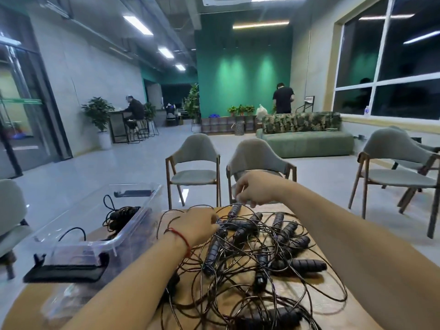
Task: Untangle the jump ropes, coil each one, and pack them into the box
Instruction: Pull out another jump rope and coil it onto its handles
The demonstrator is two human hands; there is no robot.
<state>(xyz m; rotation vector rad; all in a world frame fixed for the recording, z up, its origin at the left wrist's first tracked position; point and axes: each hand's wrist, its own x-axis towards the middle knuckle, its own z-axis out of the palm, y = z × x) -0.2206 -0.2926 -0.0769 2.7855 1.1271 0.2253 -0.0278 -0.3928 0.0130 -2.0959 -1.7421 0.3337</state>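
Nearest us, the black-handled jump ropes (250, 253) lie in one tangled heap of thin cords on the wooden table (319, 308). Our left hand (200, 225) has its fingers curled into the heap's far side, gripping cord. Our right hand (252, 189) hangs over the far edge and pinches a cord by a handle with bunched fingertips. To the left, the clear plastic box (142, 208) holds one coiled rope (120, 217), and beyond the table stand grey chairs (194, 167).
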